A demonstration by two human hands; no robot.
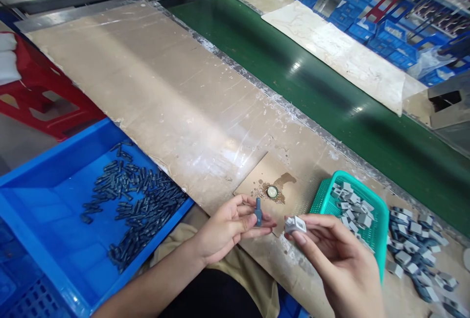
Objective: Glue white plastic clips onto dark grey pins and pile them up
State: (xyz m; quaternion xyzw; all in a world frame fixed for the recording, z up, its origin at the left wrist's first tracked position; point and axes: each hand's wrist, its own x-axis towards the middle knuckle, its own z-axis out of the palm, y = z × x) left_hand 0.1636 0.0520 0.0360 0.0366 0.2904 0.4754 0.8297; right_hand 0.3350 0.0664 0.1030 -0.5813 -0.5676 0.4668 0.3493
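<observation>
My left hand [229, 227] pinches a small dark grey pin [258, 212] upright between thumb and fingers, at the near edge of the bench. Just to its right, my right hand [336, 254] holds a small light grey square part [294, 224] at its fingertips. The two pieces are close together but apart. A small round metal piece [272, 192] lies on a stained patch of the bench just beyond the hands.
A blue bin [44, 195] at the left holds many dark pins [135, 200]. A green basket [380, 232] of grey square parts sits at the right, with more parts loose [414, 249] beside it. A green conveyor belt [330, 93] runs behind the bench. A red stool [44, 98] stands far left.
</observation>
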